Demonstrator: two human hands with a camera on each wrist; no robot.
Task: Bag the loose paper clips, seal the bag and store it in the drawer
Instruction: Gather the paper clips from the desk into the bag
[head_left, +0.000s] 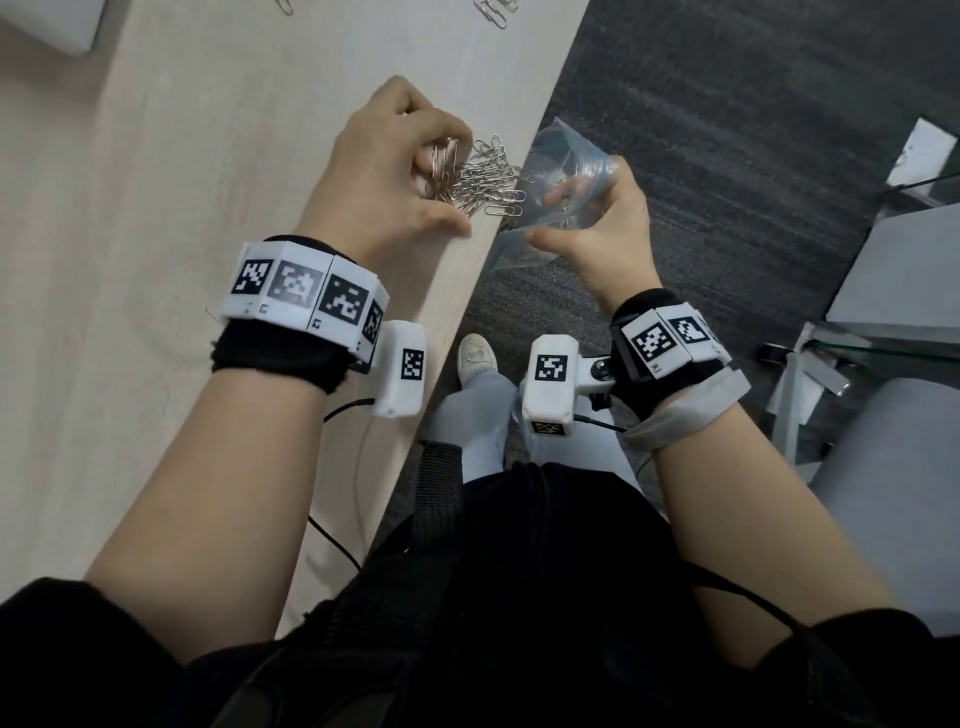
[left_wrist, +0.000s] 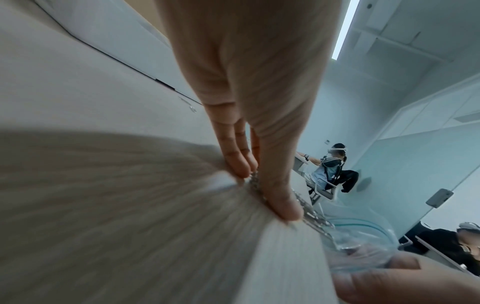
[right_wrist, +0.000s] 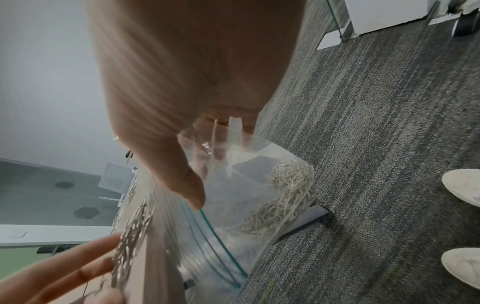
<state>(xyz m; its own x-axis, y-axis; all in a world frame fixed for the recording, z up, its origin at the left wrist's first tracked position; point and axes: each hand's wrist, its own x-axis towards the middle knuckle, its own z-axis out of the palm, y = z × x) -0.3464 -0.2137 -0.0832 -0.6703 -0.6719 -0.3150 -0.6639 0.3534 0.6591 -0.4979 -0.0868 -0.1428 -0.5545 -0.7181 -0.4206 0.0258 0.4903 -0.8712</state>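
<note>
A pile of silver paper clips (head_left: 485, 176) lies at the right edge of the pale wooden table (head_left: 208, 208). My left hand (head_left: 447, 176) is cupped over the pile from the left, its fingers (right_wrist: 78, 265) laid against the clips (right_wrist: 132, 236). Just off the table edge, my right hand (head_left: 571, 208) pinches the rim of a clear zip bag (head_left: 571, 166) and holds its mouth open beside the pile. The bag (right_wrist: 259, 195) hangs below the edge with many clips (right_wrist: 288, 191) inside. In the left wrist view the clips (left_wrist: 309, 214) run from my thumb to the bag mouth (left_wrist: 363, 240).
More loose clips (head_left: 496, 10) lie at the table's far edge, one further left (head_left: 284, 5). A white object (head_left: 47, 21) sits at the far left corner. Dark carpet (head_left: 727, 156) and glass and white furniture (head_left: 909, 260) are on the right. Other people (left_wrist: 330, 168) sit across the room.
</note>
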